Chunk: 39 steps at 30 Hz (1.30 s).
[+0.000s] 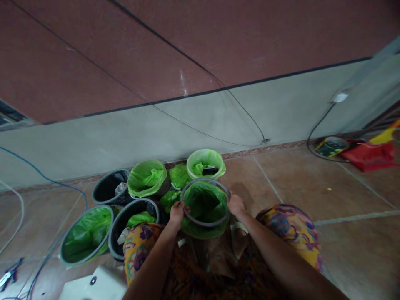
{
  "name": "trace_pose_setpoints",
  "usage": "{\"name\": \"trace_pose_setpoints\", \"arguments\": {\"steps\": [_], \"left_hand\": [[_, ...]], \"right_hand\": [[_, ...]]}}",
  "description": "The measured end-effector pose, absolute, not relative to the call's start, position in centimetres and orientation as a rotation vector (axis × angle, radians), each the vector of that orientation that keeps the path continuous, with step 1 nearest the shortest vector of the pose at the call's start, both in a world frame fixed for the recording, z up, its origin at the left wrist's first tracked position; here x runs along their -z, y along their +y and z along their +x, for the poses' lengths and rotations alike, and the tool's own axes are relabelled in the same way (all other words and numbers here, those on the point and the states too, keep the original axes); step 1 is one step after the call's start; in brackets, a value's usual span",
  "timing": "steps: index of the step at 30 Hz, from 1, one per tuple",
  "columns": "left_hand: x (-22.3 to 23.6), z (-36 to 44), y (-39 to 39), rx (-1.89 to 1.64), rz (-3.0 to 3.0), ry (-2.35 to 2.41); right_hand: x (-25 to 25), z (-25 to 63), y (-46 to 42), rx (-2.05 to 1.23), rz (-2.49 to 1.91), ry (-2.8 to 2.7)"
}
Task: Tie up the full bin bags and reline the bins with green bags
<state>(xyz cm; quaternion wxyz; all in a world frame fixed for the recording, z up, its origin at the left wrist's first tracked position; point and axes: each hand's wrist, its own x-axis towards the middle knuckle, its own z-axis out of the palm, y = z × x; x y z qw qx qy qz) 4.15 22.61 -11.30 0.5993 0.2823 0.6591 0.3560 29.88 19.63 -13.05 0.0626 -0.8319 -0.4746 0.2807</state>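
Observation:
A small bin lined with a green plastic bag (204,206) stands on the tiled floor between my knees. A grey ring (206,223) sits around its mouth over the bag. My left hand (177,213) grips the ring's left side. My right hand (235,204) grips the ring's right side. Both hands have fingers curled over the rim. The bag's edge hangs folded over the outside of the bin.
Several more bins stand to the left and behind: a green-lined one (206,163), a bagged one (146,178), two dark ones (109,187) (133,221), another lined one (86,235). Cables trail on the floor at left. Red cloth (368,155) lies far right by the wall.

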Motion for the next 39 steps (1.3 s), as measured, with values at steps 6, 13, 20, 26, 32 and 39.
{"name": "trace_pose_setpoints", "arguments": {"steps": [6,13,20,26,32,39], "left_hand": [[11.1,4.5,21.7,-0.835,0.685,1.437],[11.3,4.0,20.6,-0.838,0.666,1.435],[11.8,3.4,20.3,-0.869,0.651,1.525],[12.3,2.9,20.4,-0.915,0.591,1.556],[12.9,2.7,20.4,-0.893,0.589,1.615],[13.8,2.9,20.5,-0.766,0.637,1.754]], "right_hand": [[13.4,30.7,19.4,-0.827,-2.537,-1.364],[13.5,30.4,18.9,-0.951,-2.530,-1.396],[14.3,29.8,18.2,-0.975,-2.410,-1.446],[13.8,29.4,18.2,-0.928,-2.443,-1.551],[13.6,29.2,18.1,-0.926,-2.442,-1.612],[13.9,29.1,17.7,-0.907,-2.440,-1.628]]}}
